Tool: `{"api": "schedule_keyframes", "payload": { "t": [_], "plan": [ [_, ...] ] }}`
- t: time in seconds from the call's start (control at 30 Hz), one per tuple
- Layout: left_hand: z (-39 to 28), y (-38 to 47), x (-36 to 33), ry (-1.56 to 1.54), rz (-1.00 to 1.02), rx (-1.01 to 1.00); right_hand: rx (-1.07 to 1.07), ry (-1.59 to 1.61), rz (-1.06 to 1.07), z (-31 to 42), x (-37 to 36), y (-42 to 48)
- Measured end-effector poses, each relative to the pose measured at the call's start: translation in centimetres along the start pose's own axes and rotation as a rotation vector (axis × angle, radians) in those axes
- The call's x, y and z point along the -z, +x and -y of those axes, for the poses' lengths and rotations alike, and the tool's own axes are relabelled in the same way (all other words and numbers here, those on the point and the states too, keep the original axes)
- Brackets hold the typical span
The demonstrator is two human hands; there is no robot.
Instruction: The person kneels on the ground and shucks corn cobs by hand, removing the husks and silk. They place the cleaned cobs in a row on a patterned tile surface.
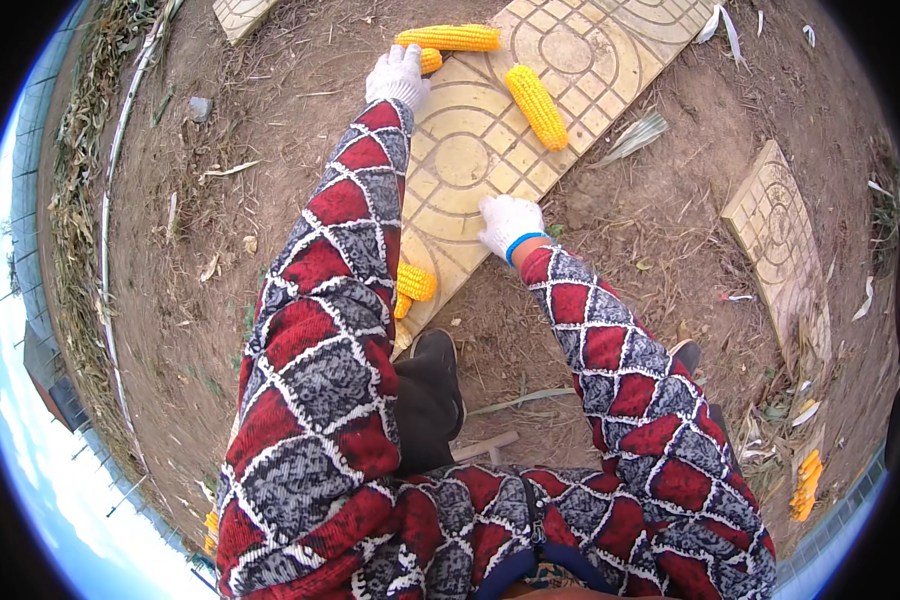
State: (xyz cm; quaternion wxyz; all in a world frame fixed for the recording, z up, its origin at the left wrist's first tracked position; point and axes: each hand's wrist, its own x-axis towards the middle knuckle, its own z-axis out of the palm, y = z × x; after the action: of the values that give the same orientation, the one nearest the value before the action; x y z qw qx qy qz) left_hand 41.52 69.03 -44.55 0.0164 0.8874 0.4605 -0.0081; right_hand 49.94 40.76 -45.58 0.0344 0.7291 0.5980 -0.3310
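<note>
My left hand point(397, 78), in a white knit glove, reaches to the far end of a row of yellow paving tiles point(451, 159). Its fingers curl over a short visible part of a yellow ear of corn point(430, 61); the palm side is hidden. Just beyond the fingertips lies a longer ear point(450, 37). My right hand point(513, 226), gloved in white with a blue cuff, is at the tiles' right edge, its thumb and fingers apart and nothing seen between them. A husked ear point(538, 108) lies farther up the tiles. Partly behind my left sleeve are more ears point(415, 282).
Another patterned tile point(778, 225) lies on the bare soil at right. A dry husk leaf point(636, 138) lies beside the tile row. A small wooden piece point(486, 447) is near my boot point(436, 375). More corn point(806, 484) shows at lower right. A pale pipe-like line point(107, 225) runs along the left.
</note>
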Motion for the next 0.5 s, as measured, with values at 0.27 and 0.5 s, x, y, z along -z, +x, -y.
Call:
{"api": "schedule_keyframes", "payload": {
  "t": [0.27,0.5],
  "plan": [
    [0.1,2.9,-0.8,0.130,0.101,0.036,-0.012,0.005,-0.015,-0.1,-0.1,1.1],
    [1.4,1.9,-0.5,0.014,0.187,0.158,0.005,0.013,-0.021,0.1,0.7,1.4]
  ]
}}
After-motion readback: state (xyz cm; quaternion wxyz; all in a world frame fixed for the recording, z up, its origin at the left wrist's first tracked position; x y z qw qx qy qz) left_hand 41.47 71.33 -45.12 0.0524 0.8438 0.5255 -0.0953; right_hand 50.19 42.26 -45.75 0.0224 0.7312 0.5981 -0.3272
